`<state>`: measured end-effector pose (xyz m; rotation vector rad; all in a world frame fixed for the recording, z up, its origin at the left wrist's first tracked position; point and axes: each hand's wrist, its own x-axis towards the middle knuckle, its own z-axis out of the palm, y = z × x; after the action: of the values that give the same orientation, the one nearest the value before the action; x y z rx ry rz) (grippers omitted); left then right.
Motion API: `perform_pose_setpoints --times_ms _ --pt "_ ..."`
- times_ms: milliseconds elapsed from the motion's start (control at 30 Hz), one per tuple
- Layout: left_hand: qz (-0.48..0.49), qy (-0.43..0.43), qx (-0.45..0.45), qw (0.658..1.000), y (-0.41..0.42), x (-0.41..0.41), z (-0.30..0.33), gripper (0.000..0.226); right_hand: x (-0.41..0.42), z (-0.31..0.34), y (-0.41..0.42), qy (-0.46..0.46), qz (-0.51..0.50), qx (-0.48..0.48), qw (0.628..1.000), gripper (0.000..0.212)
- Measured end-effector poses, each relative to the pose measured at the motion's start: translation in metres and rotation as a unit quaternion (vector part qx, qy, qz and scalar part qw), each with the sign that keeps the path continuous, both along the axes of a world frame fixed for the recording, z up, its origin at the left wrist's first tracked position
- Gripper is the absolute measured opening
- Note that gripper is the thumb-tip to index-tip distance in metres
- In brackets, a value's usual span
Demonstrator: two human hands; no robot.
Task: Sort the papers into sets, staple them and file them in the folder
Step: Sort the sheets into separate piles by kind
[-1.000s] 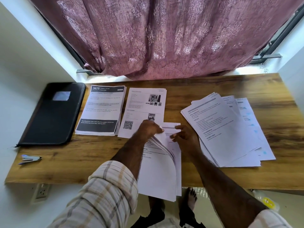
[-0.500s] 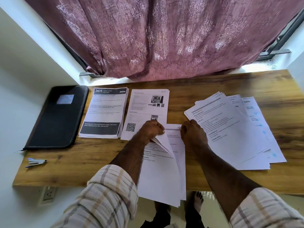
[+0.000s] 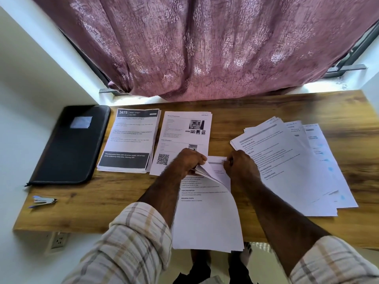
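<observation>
A stack of white printed papers point(image 3: 207, 218) lies at the middle of the wooden desk point(image 3: 102, 203) and hangs over its near edge. My left hand point(image 3: 188, 160) pinches the curled-up top corners of its upper sheets. My right hand point(image 3: 240, 167) presses on the top edge of the sheet beneath. A pile headed "3675" point(image 3: 131, 138) and a pile with a QR code point(image 3: 184, 136) lie side by side at the back left. Fanned loose sheets point(image 3: 297, 165) spread on the right. A black folder point(image 3: 71, 144) lies shut at far left, with a small stapler point(image 3: 44, 200) in front of it.
A mauve curtain point(image 3: 205, 48) hangs over the window behind the desk. White walls close in at left and right. A wall socket point(image 3: 59, 239) sits under the desk's left front corner. My feet point(image 3: 221, 263) show on the floor below the desk edge.
My right hand has moved from the sheet's right corner up onto its top edge. My left hand keeps the upper sheets' corners lifted. The camera has tilted forward slightly.
</observation>
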<state>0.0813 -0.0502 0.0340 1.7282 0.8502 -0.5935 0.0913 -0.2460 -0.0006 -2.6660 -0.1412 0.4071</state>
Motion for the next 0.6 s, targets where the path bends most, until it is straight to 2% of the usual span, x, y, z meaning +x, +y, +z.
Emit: perform_pose_setpoints --times_ms 133,233,333,500,600 --pt "-0.007 -0.007 0.015 1.000 -0.003 0.002 -0.003 0.013 0.005 0.001 -0.002 -0.002 0.016 -0.020 1.000 0.021" --pt "0.009 0.003 0.009 1.000 -0.006 0.005 -0.001 0.011 0.010 -0.002 -0.005 0.011 -0.001 0.043 0.999 0.011" --pt "0.018 0.010 0.013 1.000 -0.008 0.008 -0.004 0.008 0.009 -0.004 -0.006 0.047 -0.025 0.108 0.993 0.013" --pt "0.015 0.014 0.013 1.000 -0.010 0.011 -0.005 0.036 -0.003 0.001 -0.008 0.099 -0.086 0.233 0.963 0.017" --pt "0.007 0.016 0.037 0.999 -0.015 0.011 0.000 0.045 -0.013 -0.006 -0.007 0.067 -0.007 0.230 0.971 0.017"
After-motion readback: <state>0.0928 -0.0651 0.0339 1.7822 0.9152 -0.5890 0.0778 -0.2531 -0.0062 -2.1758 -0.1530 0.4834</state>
